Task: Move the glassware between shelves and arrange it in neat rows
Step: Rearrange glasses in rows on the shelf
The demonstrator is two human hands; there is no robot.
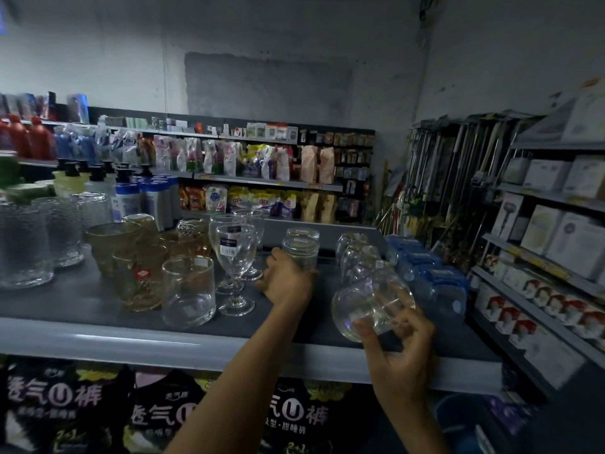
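A grey shelf top (pixel 98 335) carries several glasses. My left hand (pixel 284 283) grips a clear tumbler (pixel 300 253) standing upside down in the middle; a second inverted tumbler (pixel 302 233) stands just behind it. My right hand (pixel 401 352) holds a round clear glass (pixel 370 306) tilted on its side above the shelf's front right. Behind that glass runs a row of round clear glasses (pixel 358 257). Left of my left hand stand stemmed goblets (pixel 234 257), a plain clear tumbler (pixel 188 290), amber textured glasses (pixel 139 276) and frosted textured tumblers (pixel 24 244).
Blue-tinted glasses (pixel 435 283) line the shelf's right end. Dark packs (pixel 72 407) sit on the shelf below. A side rack with white boxes (pixel 563 237) stands to the right, and stocked store shelves (pixel 255 165) run along the back wall.
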